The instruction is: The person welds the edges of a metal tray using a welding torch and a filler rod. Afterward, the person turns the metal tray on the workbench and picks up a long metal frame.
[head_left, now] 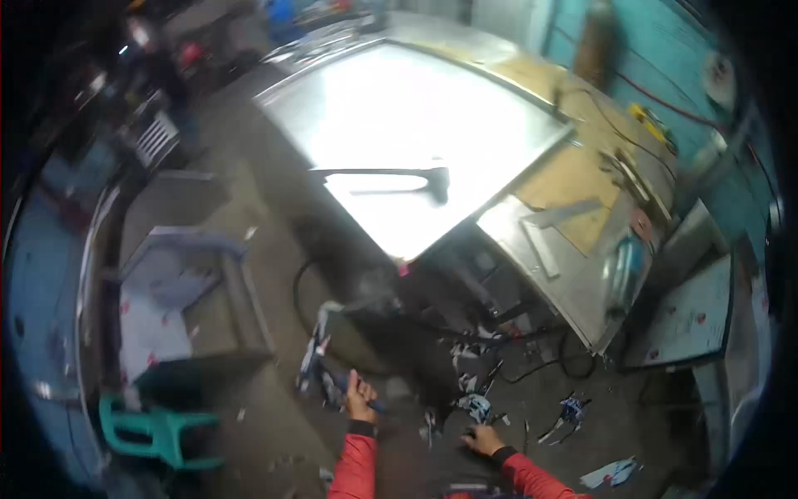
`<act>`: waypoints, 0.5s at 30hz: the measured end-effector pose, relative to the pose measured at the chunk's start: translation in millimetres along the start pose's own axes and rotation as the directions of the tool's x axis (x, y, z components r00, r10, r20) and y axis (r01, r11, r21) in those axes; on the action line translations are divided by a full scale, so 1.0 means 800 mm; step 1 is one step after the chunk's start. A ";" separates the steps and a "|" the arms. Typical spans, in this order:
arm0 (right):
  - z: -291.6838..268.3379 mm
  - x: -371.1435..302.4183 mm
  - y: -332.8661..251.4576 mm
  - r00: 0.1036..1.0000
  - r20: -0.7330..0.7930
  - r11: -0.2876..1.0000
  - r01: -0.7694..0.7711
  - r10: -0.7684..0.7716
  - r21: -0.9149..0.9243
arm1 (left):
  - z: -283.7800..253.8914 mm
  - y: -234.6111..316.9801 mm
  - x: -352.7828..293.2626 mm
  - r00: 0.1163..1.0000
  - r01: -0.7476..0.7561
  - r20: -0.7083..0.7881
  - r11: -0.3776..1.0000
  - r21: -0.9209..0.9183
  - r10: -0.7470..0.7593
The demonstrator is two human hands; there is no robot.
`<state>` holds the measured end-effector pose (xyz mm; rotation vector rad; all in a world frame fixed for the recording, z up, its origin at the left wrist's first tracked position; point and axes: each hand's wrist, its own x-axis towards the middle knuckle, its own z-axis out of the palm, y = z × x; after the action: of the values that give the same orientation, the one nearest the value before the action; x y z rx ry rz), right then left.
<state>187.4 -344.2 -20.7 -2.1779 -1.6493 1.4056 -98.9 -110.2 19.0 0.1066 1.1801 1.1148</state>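
Note:
My left hand [362, 399], at the end of a red sleeve, is closed around something dark and bar-like, too blurred to name. Just beyond its fingers lies a bundle of pale and dark strips [314, 353]. To the right, my right hand [485, 441] is also closed, low over the floor, with a small dark thing at its fingertips that I cannot make out. Crumpled scraps [475, 406] lie just past that hand. Farther off, a hammer [440, 185] rests on a bright, shallow metal tray [391, 100] with raised edges.
A workbench [573, 291] on the right carries flat metal bars [540, 249] and a clear bottle [622, 274]. Dark cables [540, 366] and more scraps [611, 472] lie on the floor. At the left are a green plastic stool [162, 432] and a bent sheet-metal piece [154, 324].

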 end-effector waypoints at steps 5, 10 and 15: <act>-0.143 -0.062 -0.144 0.990 -0.035 0.926 0.143 -0.139 0.349 | -0.054 0.248 -0.154 0.736 -0.026 0.656 0.974 -0.223 0.170; -0.227 -0.012 -0.355 0.844 -0.403 0.856 0.466 -0.353 0.226 | -0.073 0.429 -0.194 0.548 -0.118 0.803 0.972 -0.201 0.233; -0.311 0.060 -0.501 0.764 -0.499 0.768 0.584 -0.409 0.264 | -0.079 0.510 -0.196 0.567 -0.252 0.800 0.966 -0.054 0.193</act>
<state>66.2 -27.3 310.0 -1.4896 -1.4615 0.9311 -398.2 -50.9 338.0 0.7654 0.3657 1.0554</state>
